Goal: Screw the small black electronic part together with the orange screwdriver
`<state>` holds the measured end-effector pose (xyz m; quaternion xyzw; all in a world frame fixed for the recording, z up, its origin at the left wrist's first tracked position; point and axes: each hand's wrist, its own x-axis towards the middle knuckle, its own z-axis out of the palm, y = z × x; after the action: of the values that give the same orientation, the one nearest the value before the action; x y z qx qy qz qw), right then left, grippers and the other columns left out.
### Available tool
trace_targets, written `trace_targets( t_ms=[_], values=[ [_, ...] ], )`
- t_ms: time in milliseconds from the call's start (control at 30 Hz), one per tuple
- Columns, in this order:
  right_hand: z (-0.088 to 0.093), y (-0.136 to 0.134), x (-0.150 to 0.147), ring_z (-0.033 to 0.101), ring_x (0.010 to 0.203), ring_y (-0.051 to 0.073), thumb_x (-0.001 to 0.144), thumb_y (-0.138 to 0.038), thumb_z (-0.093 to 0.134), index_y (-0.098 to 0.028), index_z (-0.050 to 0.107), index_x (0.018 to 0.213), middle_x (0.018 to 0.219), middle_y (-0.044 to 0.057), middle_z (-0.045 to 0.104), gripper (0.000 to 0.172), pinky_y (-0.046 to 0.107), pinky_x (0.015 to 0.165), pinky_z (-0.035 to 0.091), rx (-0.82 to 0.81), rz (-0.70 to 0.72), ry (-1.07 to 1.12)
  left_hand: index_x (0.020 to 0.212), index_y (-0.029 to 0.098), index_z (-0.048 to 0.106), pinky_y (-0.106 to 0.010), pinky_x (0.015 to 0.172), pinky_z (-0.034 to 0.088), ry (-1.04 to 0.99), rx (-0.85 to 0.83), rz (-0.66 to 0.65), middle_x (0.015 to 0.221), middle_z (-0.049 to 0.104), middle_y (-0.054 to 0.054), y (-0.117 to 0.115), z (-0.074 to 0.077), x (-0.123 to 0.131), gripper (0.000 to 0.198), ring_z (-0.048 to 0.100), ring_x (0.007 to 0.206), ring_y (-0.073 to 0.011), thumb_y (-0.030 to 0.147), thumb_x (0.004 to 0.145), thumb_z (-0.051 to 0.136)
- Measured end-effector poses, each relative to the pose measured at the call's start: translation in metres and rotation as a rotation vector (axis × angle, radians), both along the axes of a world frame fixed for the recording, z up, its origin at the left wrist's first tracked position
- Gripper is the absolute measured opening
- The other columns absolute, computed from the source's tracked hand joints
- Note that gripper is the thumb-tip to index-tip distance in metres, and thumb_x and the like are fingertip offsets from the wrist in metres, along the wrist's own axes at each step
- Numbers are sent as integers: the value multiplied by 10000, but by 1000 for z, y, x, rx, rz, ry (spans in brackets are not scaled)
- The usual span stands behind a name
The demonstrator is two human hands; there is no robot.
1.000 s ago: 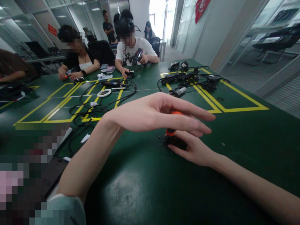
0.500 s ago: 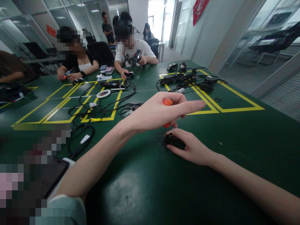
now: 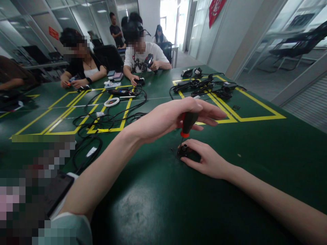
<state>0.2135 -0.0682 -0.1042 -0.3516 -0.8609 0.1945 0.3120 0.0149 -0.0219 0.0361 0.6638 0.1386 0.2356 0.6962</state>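
Note:
My left hand (image 3: 166, 117) is over a screwdriver (image 3: 189, 123) with a dark grey handle and an orange-red collar. Its palm and thumb side rest against the top of the handle, while the fingers stretch out to the right. The thin shaft points down, nearly upright, at a small black part (image 3: 183, 149) on the table. That part has a short round tube standing on it. My right hand (image 3: 208, 158) grips it from the right between thumb and fingers. Where the screwdriver tip meets the part is too small to make out.
Black cables (image 3: 88, 131) lie in loops on the green table (image 3: 143, 204) to the left. More black cables (image 3: 204, 85) are heaped at the back right. A roll of white tape (image 3: 111, 102) lies near the middle. Co-workers sit across the table, one holding a power drill (image 3: 147, 63).
My left hand has rolled over the screwdriver and its fingers have straightened, so more of the dark handle shows. My right hand keeps its hold on the black part.

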Motion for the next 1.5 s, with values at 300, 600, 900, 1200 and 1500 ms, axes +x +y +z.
trace_targets(
  t_ms=[300,600,900,1200,1500],
  values=[
    [-1,-1,1,738,952,266,937,-262,648,-204,631,1095,1058,110,766,169,428,845,618,-43,-28,-3,715,184,499,-253,699,506,140,386,280,822,671,-27,-9,-3,1,410,683,833,-150,385,767,853],
    [2,0,0,725,920,256,940,-253,644,-198,620,1073,1007,102,753,146,416,821,614,-9,-21,-13,909,206,531,-222,686,535,26,229,244,783,642,23,-13,-9,16,365,673,730,-99,492,869,755],
    [0,0,0,730,937,253,948,-256,644,-201,609,1085,1043,115,761,152,398,821,615,-2,-12,-28,740,155,593,-260,660,449,-3,38,55,723,525,-13,-5,-3,3,406,498,658,-103,474,964,480],
    [1,-1,1,732,930,255,942,-257,649,-215,624,1079,1046,100,766,145,410,824,616,-2,-20,-19,931,158,654,-274,871,533,159,158,41,1052,725,-68,1,6,-8,221,678,995,-151,378,951,646],
    [2,0,0,725,915,259,942,-254,643,-200,621,1058,1029,114,758,130,401,797,614,-4,-13,-14,913,187,555,-207,567,402,20,-56,127,680,597,44,-1,-10,9,230,512,578,-65,331,862,727]
  ],
)
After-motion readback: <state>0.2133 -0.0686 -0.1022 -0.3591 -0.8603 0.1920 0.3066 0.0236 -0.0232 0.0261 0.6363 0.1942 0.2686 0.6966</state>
